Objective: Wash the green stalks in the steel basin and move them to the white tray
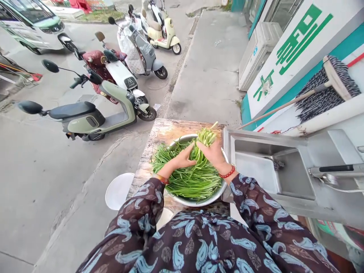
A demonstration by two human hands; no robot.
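A round metal basin [182, 201] on a wooden table is heaped with long, thin Chinese chives [196, 185]. My right hand [213, 153] is closed around a bunch of chives [206, 137], whose pale stem ends point up and away from me. Beside it, my left hand [182, 158] hovers at the bunch's leaves, thumb and fingers apart. Whether its fingertips touch the leaves is hard to see. Loose leaves spread over the basin's left rim.
The wooden table [148, 151] adjoins a steel sink [295, 174] with a white tub [256, 172] inside. A mop [327, 87] leans along the right wall. A white round lid or basin [118, 191] sits lower left. Several scooters [96, 117] are parked beyond.
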